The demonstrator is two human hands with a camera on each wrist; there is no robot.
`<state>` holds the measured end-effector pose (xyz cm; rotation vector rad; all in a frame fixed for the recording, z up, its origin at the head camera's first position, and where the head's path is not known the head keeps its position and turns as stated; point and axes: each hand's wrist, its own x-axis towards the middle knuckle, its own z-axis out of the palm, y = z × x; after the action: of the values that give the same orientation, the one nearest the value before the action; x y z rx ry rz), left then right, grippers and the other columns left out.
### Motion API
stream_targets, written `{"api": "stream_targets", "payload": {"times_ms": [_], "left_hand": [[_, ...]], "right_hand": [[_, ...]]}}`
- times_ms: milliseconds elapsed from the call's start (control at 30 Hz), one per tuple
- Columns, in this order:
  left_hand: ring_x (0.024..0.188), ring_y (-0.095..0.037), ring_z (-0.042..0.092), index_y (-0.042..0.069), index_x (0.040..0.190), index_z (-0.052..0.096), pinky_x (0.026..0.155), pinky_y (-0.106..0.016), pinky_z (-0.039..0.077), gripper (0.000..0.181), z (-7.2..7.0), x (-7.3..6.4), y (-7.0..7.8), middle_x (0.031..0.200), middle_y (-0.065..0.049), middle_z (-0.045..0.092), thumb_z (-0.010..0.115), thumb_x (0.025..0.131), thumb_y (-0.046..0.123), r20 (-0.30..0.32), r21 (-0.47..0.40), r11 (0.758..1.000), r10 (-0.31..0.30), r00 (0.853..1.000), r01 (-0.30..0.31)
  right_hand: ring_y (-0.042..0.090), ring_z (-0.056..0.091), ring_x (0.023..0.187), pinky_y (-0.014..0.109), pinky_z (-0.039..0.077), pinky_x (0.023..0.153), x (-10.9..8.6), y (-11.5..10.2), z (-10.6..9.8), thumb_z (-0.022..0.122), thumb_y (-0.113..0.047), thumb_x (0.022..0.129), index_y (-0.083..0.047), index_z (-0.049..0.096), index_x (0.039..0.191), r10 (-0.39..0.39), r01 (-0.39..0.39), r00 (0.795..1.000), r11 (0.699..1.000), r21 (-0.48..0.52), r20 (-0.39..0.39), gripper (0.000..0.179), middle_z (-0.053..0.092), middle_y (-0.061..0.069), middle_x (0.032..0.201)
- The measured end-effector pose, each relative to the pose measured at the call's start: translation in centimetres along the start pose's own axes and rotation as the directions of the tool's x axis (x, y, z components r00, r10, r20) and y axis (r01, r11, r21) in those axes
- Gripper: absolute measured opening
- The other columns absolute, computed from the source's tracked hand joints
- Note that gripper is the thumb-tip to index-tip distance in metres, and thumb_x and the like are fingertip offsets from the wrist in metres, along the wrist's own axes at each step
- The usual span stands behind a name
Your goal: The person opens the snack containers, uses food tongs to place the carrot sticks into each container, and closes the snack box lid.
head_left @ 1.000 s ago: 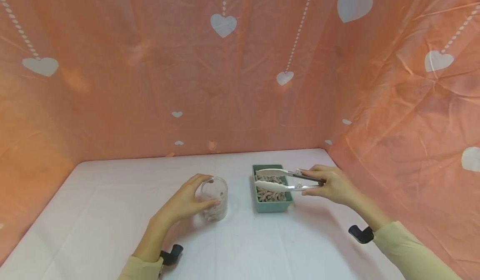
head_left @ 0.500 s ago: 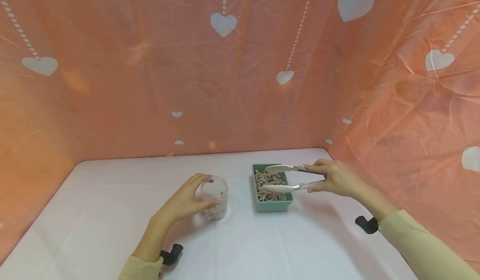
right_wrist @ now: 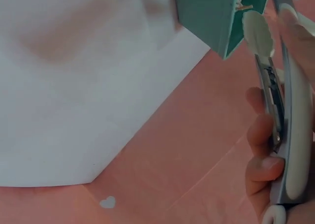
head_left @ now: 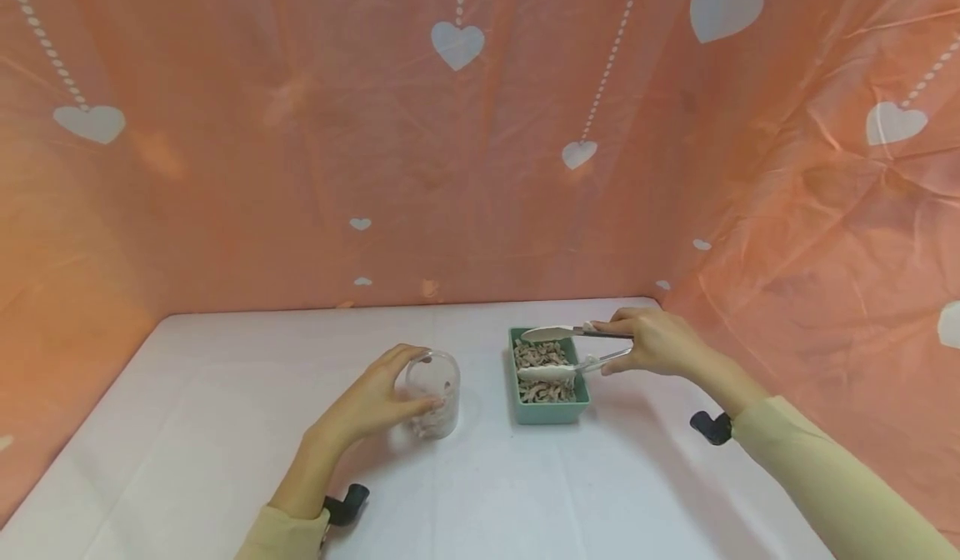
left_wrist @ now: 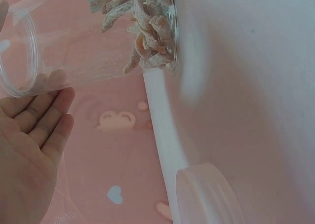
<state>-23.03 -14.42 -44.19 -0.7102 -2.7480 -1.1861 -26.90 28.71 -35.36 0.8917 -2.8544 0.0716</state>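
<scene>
A clear cylindrical jar (head_left: 448,387) stands upright on the white table in the head view. My left hand (head_left: 371,402) holds it from the left, thumb and fingers round its upper part. In the left wrist view, pale brown powdery strips (left_wrist: 150,29) lie at the jar's bottom. My right hand (head_left: 663,345) grips metal tongs (head_left: 550,373) with pale scalloped tips. Their tips are spread apart over a green rectangular box (head_left: 551,414), with nothing seen between them. Similar brown strips (head_left: 543,392) fill much of the box.
A translucent round piece like a lid (left_wrist: 209,197) shows low in the left wrist view. White cloth covers the table (head_left: 480,493). Orange sheeting with white hearts (head_left: 480,168) rises behind and beside it.
The tongs first shift right and spread wider over the box, then come back slightly left. My left hand and the jar stay put. The head view shifts a little.
</scene>
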Motion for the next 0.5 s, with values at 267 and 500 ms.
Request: {"api": "stream_targets", "payload": {"times_ms": [267, 500], "left_hand": [[0.135, -0.033, 0.054, 0.009, 0.143, 0.057, 0.114, -0.059, 0.043, 0.071, 0.1, 0.0, 0.0, 0.139, -0.006, 0.06, 0.084, 0.087, 0.044, -0.006, -0.006, 1.0, -0.001, 1.0, 0.001], [0.136, -0.033, 0.053, 0.009, 0.144, 0.057, 0.114, -0.059, 0.043, 0.071, 0.0, 0.0, 0.0, 0.14, -0.006, 0.06, 0.084, 0.087, 0.044, -0.004, -0.01, 1.0, -0.004, 1.0, 0.004]], "right_hand": [[0.012, 0.055, 0.075, 0.028, 0.048, 0.064, 1.8, 0.6, -0.2, 0.091, -0.052, 0.072, -0.013, 0.075, 0.129, -0.044, 0.043, 0.996, 0.999, 0.01, 0.073, 0.071, 0.07, 0.0, 0.095], [0.012, 0.055, 0.074, 0.031, 0.048, 0.067, 2.9, 0.8, -0.5, 0.091, -0.05, 0.074, -0.011, 0.076, 0.127, -0.038, 0.029, 0.986, 0.998, 0.054, 0.16, 0.067, 0.07, -0.001, 0.094]]}}
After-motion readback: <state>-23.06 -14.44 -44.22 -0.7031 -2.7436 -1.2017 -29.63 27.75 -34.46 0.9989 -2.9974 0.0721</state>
